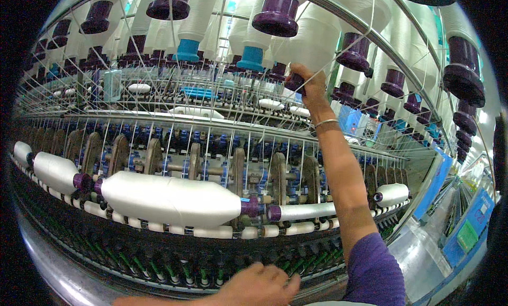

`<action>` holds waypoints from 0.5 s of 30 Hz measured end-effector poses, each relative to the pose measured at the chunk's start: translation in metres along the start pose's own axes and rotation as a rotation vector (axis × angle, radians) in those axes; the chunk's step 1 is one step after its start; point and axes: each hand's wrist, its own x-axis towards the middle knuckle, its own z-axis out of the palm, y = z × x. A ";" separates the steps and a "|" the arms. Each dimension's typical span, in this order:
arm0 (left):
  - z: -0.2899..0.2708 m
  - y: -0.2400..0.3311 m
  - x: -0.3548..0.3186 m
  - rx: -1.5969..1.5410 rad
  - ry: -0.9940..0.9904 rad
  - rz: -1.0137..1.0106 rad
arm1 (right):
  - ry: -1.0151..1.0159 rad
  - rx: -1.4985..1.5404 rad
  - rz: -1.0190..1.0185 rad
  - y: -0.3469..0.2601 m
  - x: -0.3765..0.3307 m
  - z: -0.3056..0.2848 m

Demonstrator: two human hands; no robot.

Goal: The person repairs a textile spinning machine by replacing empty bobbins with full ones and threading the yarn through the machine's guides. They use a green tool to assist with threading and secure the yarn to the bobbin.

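Observation:
My right hand [309, 86] is raised among the hanging white yarn bobbins, its fingers wrapped round the purple end of a bobbin [312, 44]. The bobbin's white body rises above the hand. Low at the front, my left hand [259, 286] hovers before the machine's lower edge, its back toward me. Its fingers are blurred and partly hidden, and nothing shows in them. Between the hands lies a full white yarn spool [169, 198] with purple ends. To its right is a much thinner spool [307, 212], partly behind my right forearm.
A metal rail [365, 28] slants across the hanging bobbins. Many taut threads run down to the dark guide arms [279, 171]. Green-marked spindles [203, 274] line the lower front. At right are a blue panel [434, 184] and an aisle with a blue cart [468, 226].

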 end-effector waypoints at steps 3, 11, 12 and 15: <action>-0.034 -0.013 0.001 0.225 0.044 -0.017 | 0.058 -0.167 -0.007 -0.005 0.014 -0.006; -0.054 -0.024 0.035 0.098 -0.140 -0.067 | 0.115 -0.271 0.019 -0.009 0.029 0.001; -0.054 -0.028 0.041 0.085 -0.078 -0.077 | 0.180 -0.394 -0.121 -0.003 0.020 0.002; -0.057 -0.050 0.071 0.072 0.203 -0.091 | 0.181 -0.107 0.111 0.012 -0.012 -0.005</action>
